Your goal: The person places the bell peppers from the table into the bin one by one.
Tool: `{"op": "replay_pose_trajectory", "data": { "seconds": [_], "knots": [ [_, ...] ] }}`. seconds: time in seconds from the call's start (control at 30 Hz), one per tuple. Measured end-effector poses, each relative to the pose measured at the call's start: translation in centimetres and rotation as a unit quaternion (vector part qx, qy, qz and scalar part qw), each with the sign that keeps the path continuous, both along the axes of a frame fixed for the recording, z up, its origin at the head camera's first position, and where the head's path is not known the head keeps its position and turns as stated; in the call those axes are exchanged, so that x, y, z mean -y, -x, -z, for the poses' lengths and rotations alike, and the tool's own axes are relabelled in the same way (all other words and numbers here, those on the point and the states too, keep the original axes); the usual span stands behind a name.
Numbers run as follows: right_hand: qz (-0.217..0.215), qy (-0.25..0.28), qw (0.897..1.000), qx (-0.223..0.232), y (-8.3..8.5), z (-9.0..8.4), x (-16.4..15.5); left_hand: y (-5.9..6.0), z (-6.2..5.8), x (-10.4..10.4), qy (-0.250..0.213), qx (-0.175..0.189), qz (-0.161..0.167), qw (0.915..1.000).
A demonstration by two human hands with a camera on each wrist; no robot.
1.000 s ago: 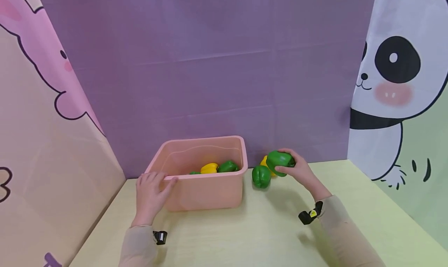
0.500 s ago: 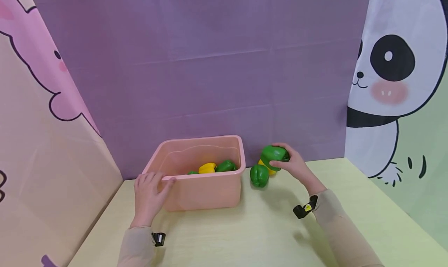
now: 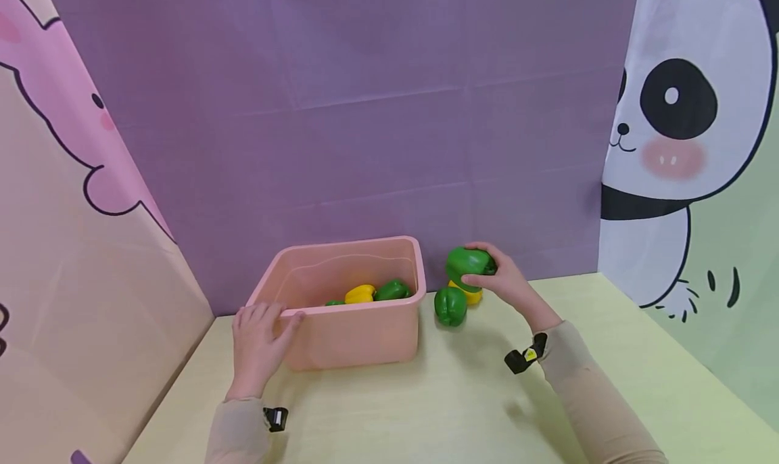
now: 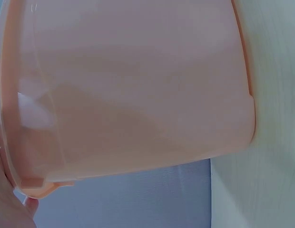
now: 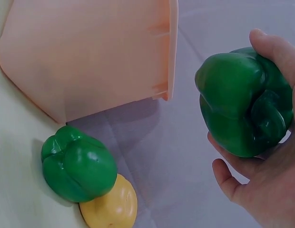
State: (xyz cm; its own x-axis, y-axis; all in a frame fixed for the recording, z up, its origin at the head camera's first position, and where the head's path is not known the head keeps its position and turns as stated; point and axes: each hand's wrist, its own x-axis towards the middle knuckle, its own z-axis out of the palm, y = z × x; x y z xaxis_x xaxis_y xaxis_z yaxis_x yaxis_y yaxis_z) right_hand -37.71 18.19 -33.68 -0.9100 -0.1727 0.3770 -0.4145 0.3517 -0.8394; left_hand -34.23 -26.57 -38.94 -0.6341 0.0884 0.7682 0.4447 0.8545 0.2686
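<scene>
Gripping a glossy green bell pepper (image 3: 467,264) in the curled right hand (image 3: 500,279), raised off the pale table (image 3: 462,396), just right of the pink plastic tub (image 3: 359,329). Resting flat-fingered on the tub's near-left rim, left hand (image 3: 258,339). Below: second green pepper (image 3: 451,306), yellow pepper (image 3: 470,293).

A pale yellow-green tabletop (image 3: 462,410) runs back to a purple cloth backdrop (image 3: 365,126) marked with faint fold creases. On the left stands a peach panel (image 3: 73,261) with a pink cartoon animal — outlined in black. On the right, a light green panel (image 3: 730,247) shows a panda. Soft, even light — barely any shadows.
</scene>
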Motion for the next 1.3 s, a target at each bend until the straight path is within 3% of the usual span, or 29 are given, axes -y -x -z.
{"op": "replay_pose_trajectory", "data": {
  "seconds": [1.3],
  "knots": [
    [-0.011,-0.013,1.0,-0.009,1.3,-2.5,1.4,-0.1,0.0,0.0,-0.004,-0.001,0.003,1.0]
  ]
}}
